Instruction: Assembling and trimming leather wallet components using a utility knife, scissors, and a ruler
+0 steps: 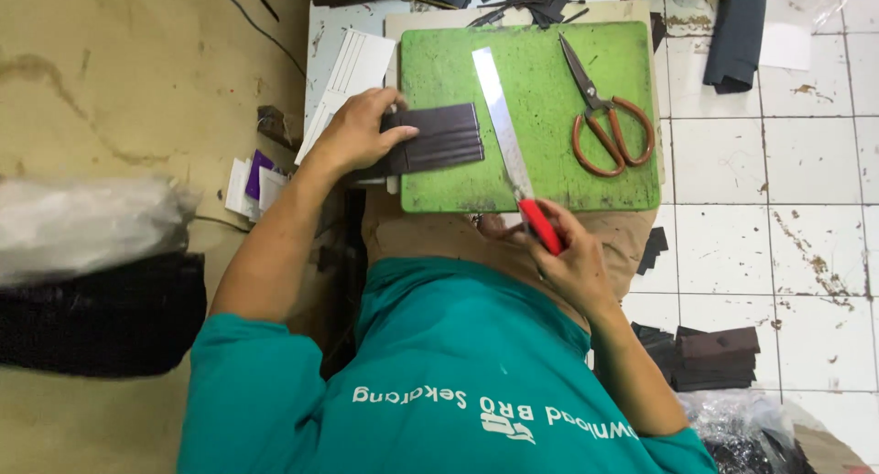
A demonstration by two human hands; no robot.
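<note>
My left hand (355,133) is pressed flat on a stack of dark strips (438,140), fingers spread and thumb laid across the near edge — I judge that is to keep the layers squared up and from sliding on the green cutting mat (549,176). The stack lies half on the mat, half off its edge under my palm. My right hand (569,259) is closed around the red handle of a long knife (504,126); the blade runs away from my grip across the mat, lying flat just beside the stack and not quite touching it, as far as I can tell.

Beyond the blade, a pair of orange-handled scissors (604,117) rests on the mat, well clear of both hands. Past my left hand lies white card (352,71), and down by my right elbow another pile of dark pieces (714,355) sits on the tiled floor (806,153).

Much is hard to read — the knife's edge cannot be made out, my palm hides the stack's end, and the bundle in clear plastic (82,222) off my left arm is blurred.
</note>
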